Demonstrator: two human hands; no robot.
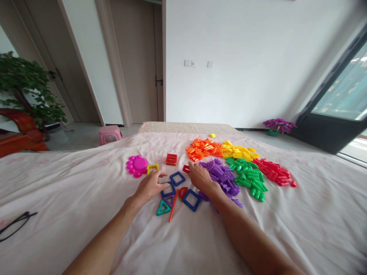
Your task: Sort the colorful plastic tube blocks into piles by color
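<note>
My left hand (149,185) is over the cloth, its fingers apart, beside a blue square frame (168,188) and just below a yellow frame piece (153,167). My right hand (200,176) has its fingertips at a small red frame piece (186,168), left of the purple pile (225,177). Between the hands lie another blue square (177,178), a larger blue square (191,199), a red curved piece (182,193), a purple triangle (169,200), a teal triangle (163,207) and an orange stick (173,205). Red squares (171,159) are stacked farther back.
A magenta paw-shaped piece (137,165) lies left. Orange (203,148), yellow (237,150), green (249,175) and red (273,172) piles spread right. Glasses (18,223) rest at the left edge of the cloth (86,191). A pink stool (110,134) stands beyond.
</note>
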